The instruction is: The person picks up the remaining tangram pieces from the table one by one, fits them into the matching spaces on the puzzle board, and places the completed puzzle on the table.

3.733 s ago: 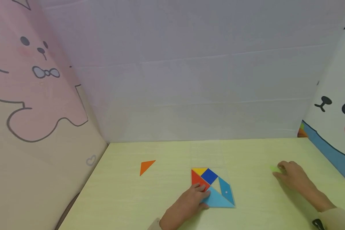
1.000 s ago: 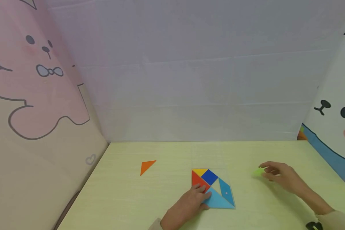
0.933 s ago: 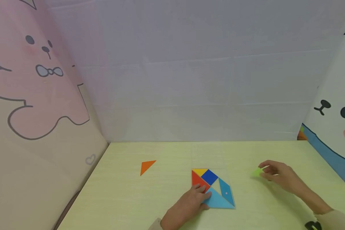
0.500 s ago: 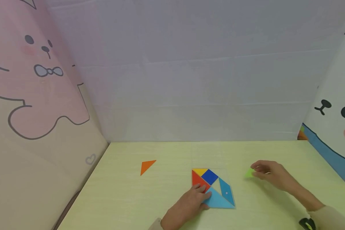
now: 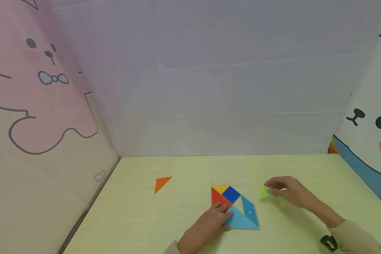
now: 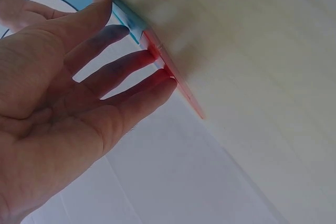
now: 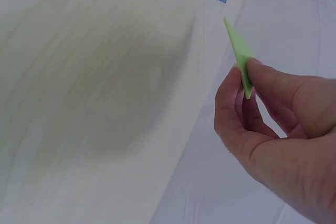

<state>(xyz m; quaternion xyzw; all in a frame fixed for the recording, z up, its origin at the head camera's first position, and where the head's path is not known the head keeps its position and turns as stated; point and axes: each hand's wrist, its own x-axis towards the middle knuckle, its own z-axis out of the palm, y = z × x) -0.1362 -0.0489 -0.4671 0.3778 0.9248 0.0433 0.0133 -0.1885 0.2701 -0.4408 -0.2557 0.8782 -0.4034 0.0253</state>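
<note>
My right hand (image 5: 287,190) pinches a light green tangram piece (image 5: 265,192) between thumb and fingers, raised over the table to the right of the tangram board (image 5: 239,205). In the right wrist view, the green piece (image 7: 240,56) is seen nearly edge-on. My left hand (image 5: 207,224) rests on the board with its fingers extended, fingertips touching the red triangle (image 5: 218,198) and the light blue triangle (image 5: 239,220). Also on the board lie a yellow triangle (image 5: 220,188), a dark blue square (image 5: 231,194) and a blue parallelogram (image 5: 249,208). Some of the board is hidden under my left hand.
An orange triangle (image 5: 161,183) lies alone on the pale wooden table (image 5: 139,218), left of the board. A white sheet (image 5: 190,106) stands along the back edge. Printed cartoon panels flank both sides. A black object (image 5: 328,243) sits by my right sleeve.
My right hand has moved left with the green piece, from the table's right side to close beside the board. My left hand has stayed on the board.
</note>
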